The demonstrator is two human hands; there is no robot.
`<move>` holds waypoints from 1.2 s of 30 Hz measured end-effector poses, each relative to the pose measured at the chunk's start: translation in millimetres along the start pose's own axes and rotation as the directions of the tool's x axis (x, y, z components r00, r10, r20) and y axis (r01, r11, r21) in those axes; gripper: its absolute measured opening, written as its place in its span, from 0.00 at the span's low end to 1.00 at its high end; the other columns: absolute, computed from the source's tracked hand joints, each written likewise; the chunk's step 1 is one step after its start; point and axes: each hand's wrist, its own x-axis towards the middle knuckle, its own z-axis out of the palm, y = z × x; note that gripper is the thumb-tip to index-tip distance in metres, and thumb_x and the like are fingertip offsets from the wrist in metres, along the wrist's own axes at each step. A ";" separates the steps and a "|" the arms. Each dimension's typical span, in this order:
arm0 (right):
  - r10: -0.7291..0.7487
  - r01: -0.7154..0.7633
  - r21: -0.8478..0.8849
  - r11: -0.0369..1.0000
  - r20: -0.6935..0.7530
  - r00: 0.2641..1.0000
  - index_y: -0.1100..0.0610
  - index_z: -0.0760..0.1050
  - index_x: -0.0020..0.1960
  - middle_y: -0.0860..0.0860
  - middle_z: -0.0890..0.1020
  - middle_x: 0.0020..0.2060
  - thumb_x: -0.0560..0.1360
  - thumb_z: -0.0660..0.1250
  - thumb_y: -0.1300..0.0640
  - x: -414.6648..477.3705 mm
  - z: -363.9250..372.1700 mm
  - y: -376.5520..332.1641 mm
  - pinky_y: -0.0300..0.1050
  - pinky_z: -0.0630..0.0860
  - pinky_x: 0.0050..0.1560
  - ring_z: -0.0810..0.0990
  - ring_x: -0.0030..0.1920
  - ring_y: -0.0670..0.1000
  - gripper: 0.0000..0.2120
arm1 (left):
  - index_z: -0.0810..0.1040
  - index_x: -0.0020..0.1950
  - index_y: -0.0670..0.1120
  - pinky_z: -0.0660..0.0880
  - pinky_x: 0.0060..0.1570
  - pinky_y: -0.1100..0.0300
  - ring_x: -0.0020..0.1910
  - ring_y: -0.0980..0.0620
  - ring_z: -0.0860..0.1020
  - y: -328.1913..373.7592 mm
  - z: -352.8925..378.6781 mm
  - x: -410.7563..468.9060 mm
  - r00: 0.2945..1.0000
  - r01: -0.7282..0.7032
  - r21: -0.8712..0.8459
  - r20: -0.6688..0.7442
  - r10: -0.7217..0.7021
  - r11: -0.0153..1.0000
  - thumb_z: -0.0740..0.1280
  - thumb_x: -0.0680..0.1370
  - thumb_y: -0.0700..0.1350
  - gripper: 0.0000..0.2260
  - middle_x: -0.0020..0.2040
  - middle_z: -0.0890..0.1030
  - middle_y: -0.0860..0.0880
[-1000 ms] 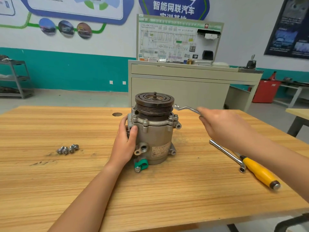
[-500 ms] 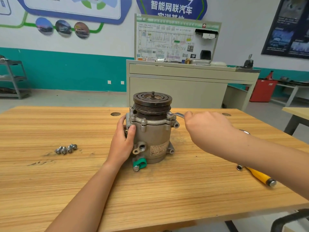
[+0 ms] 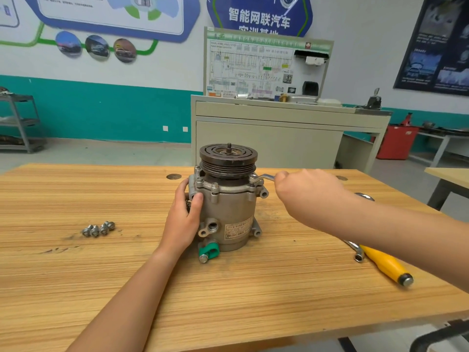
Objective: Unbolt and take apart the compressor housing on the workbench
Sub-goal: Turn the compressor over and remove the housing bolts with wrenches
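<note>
A grey compressor [image 3: 228, 212] stands upright in the middle of the wooden workbench [image 3: 228, 295], with a dark pulley [image 3: 228, 158] on top. My left hand [image 3: 184, 219] grips its left side, thumb on the housing. My right hand [image 3: 307, 196] holds a metal wrench [image 3: 265, 177]. The wrench's ring end sits on a bolt at the right of the top flange. Other flange bolts stand around the rim.
Several loose bolts [image 3: 99, 228] lie on the bench to the left. A yellow-handled socket driver [image 3: 383, 262] lies to the right, partly under my forearm. A beige cabinet [image 3: 279, 133] with a wiring board stands behind the bench.
My right hand has swung the wrench in from the far right toward the compressor, and the ring end now sits on the right flange bolt. My left hand has kept its hold.
</note>
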 end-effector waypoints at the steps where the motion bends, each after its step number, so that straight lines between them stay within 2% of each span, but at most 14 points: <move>1: -0.004 0.004 -0.013 1.000 -0.009 1.000 0.66 0.65 0.62 0.51 0.61 0.30 0.76 0.55 0.71 0.1 2.6 -0.6 0.41 0.61 0.23 0.64 0.27 0.51 0.15 | 0.58 0.75 0.51 0.65 0.53 0.69 0.64 0.57 0.70 0.1 -0.1 -0.2 1.000 -0.002 -0.003 -0.001 0.002 1.000 0.56 0.79 0.56 0.25 0.67 0.72 0.52; 4: -0.049 0.046 -0.044 0.998 -0.058 0.997 0.69 0.61 0.67 0.50 0.62 0.30 0.76 0.56 0.71 2.2 4.2 -0.8 0.43 0.67 0.30 0.72 0.36 0.54 0.20 | 0.58 0.76 0.52 0.66 0.54 0.67 0.64 0.57 0.70 1.8 0.2 -0.3 1.000 0.003 -0.005 0.001 -0.003 1.000 0.56 0.79 0.57 0.26 0.67 0.72 0.53; 7: -0.107 0.096 -0.114 0.989 -0.102 0.989 0.66 0.67 0.63 0.48 0.60 0.29 0.76 0.56 0.70 7.7 6.3 3.9 0.43 0.62 0.26 0.65 0.29 0.49 0.16 | 0.59 0.75 0.52 0.65 0.50 0.73 0.62 0.60 0.69 2.3 -0.2 -0.5 1.000 -0.003 -0.006 -0.005 0.003 1.000 0.55 0.76 0.60 0.29 0.64 0.71 0.57; 9: -0.086 0.071 -0.122 0.990 -0.119 0.989 0.64 0.66 0.62 0.51 0.60 0.27 0.77 0.54 0.66 12.9 14.4 9.1 0.42 0.57 0.22 0.60 0.24 0.49 0.13 | 0.58 0.75 0.52 0.66 0.52 0.70 0.62 0.59 0.70 1.6 -0.3 -0.2 1.000 -0.007 -0.008 -0.001 0.007 1.000 0.55 0.78 0.58 0.27 0.65 0.71 0.56; 13: -0.088 0.064 -0.143 0.988 -0.169 0.982 0.58 0.67 0.54 0.48 0.62 0.27 0.78 0.53 0.62 33.2 35.0 33.9 0.42 0.55 0.23 0.60 0.24 0.48 0.07 | 0.58 0.75 0.52 0.64 0.48 0.79 0.60 0.63 0.69 3.3 0.5 -0.2 1.000 -0.002 -0.026 0.005 0.002 1.000 0.54 0.75 0.61 0.29 0.63 0.71 0.59; 15: -0.117 0.093 -0.125 0.988 -0.205 0.972 0.58 0.67 0.55 0.48 0.67 0.30 0.77 0.56 0.63 49.8 41.5 44.1 0.42 0.61 0.26 0.67 0.27 0.49 0.08 | 0.58 0.75 0.53 0.64 0.45 0.82 0.59 0.63 0.70 4.2 0.2 -0.2 1.000 0.003 -0.022 0.005 -0.003 1.000 0.54 0.75 0.61 0.30 0.62 0.71 0.59; 17: -0.121 0.106 -0.067 0.992 -0.282 0.952 0.58 0.67 0.58 0.51 0.78 0.42 0.77 0.57 0.65 68.1 48.7 42.1 0.47 0.73 0.45 0.77 0.42 0.54 0.11 | 0.58 0.75 0.52 0.64 0.45 0.81 0.56 0.70 0.70 4.2 -1.1 0.6 1.000 -0.010 -0.001 0.003 0.010 1.000 0.54 0.76 0.60 0.29 0.60 0.72 0.62; 18: -0.117 0.101 -0.069 0.992 -0.311 0.943 0.59 0.67 0.60 0.54 0.79 0.49 0.76 0.57 0.66 75.8 52.3 36.4 0.52 0.70 0.58 0.78 0.51 0.56 0.13 | 0.59 0.75 0.51 0.64 0.44 0.82 0.54 0.75 0.70 3.6 -1.6 0.8 1.000 -0.017 0.005 0.005 0.017 1.000 0.55 0.77 0.58 0.28 0.58 0.71 0.65; 20: -0.099 0.094 -0.032 0.995 -0.430 0.897 0.64 0.72 0.59 0.58 0.81 0.51 0.74 0.60 0.71 87.5 61.9 25.4 0.57 0.64 0.66 0.79 0.54 0.57 0.15 | 0.59 0.75 0.49 0.62 0.43 0.85 0.51 0.83 0.66 2.4 -1.5 0.5 1.000 -0.027 0.016 0.004 0.027 1.000 0.55 0.78 0.56 0.26 0.55 0.68 0.70; 24: 0.016 0.119 0.195 0.974 -0.576 0.817 0.68 0.77 0.49 0.62 0.82 0.39 0.70 0.64 0.74 82.8 69.0 24.9 0.57 0.75 0.47 0.81 0.39 0.61 0.10 | 0.60 0.75 0.49 0.62 0.42 0.85 0.50 0.84 0.65 2.9 -1.5 0.5 1.000 -0.022 0.016 -0.005 0.022 1.000 0.56 0.78 0.55 0.25 0.54 0.67 0.72; 27: 0.264 0.076 0.490 0.868 -0.587 0.765 0.68 0.73 0.56 0.60 0.79 0.31 0.76 0.61 0.66 56.2 62.3 27.6 0.47 0.69 0.29 0.77 0.28 0.61 0.10 | 0.60 0.74 0.51 0.62 0.43 0.85 0.50 0.84 0.66 2.8 -1.5 1.8 1.000 -0.019 0.015 -0.009 0.019 1.000 0.55 0.76 0.58 0.27 0.54 0.67 0.72; 30: 0.245 -0.035 0.438 0.898 -0.433 0.868 0.60 0.63 0.68 0.53 0.73 0.29 0.79 0.55 0.61 30.3 60.9 22.6 0.44 0.62 0.27 0.74 0.30 0.59 0.17 | 0.61 0.74 0.51 0.62 0.45 0.84 0.51 0.82 0.67 2.7 -0.7 2.1 1.000 -0.020 0.007 -0.015 0.020 1.000 0.55 0.75 0.59 0.28 0.54 0.68 0.71; 32: 0.194 -0.082 0.326 0.942 -0.329 0.924 0.54 0.59 0.69 0.48 0.67 0.28 0.78 0.53 0.61 18.0 59.2 17.1 0.44 0.55 0.25 0.68 0.29 0.54 0.19 | 0.61 0.74 0.52 0.63 0.46 0.82 0.51 0.77 0.69 2.2 -0.7 2.3 1.000 -0.018 0.003 -0.014 0.018 1.000 0.54 0.75 0.59 0.28 0.55 0.70 0.70; 36: 0.166 -0.089 0.291 0.952 -0.248 0.954 0.54 0.56 0.71 0.48 0.65 0.28 0.77 0.53 0.64 8.0 49.0 2.6 0.43 0.53 0.25 0.60 0.26 0.48 0.24 | 0.60 0.74 0.52 0.64 0.48 0.77 0.56 0.67 0.70 1.6 -0.5 2.5 1.000 -0.014 0.000 -0.016 0.014 1.000 0.55 0.76 0.59 0.28 0.55 0.71 0.68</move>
